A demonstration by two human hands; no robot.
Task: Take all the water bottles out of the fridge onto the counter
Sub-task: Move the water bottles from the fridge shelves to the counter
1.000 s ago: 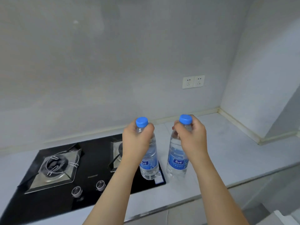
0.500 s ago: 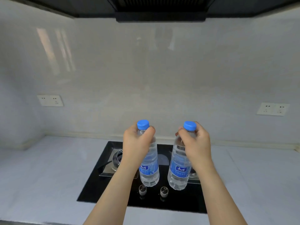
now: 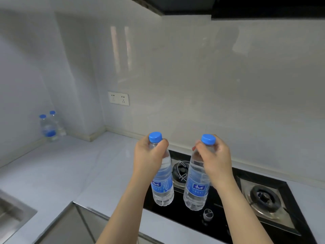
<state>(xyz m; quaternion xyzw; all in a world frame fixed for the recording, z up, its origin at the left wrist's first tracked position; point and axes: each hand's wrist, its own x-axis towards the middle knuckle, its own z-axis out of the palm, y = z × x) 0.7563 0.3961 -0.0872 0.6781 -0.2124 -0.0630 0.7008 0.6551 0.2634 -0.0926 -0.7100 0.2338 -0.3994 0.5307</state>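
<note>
My left hand (image 3: 148,156) grips the neck of a clear water bottle (image 3: 162,185) with a blue cap and blue label. My right hand (image 3: 215,158) grips the neck of a second, matching water bottle (image 3: 196,189). Both bottles hang upright in the air above the black gas hob (image 3: 233,205). Two more blue-capped water bottles (image 3: 48,127) stand together on the light grey counter (image 3: 61,169), in the far left corner against the wall. The fridge is out of view.
A steel sink (image 3: 10,213) cuts into the counter at the lower left. The hob has two burners (image 3: 263,198) and a knob (image 3: 208,214). A double wall socket (image 3: 118,98) sits above the counter. A dark range hood (image 3: 246,6) hangs overhead.
The view has swung left along the counter, past the hob. The corner with the two standing bottles and the sink have come into sight. Both hands still hold their bottles the same way.
</note>
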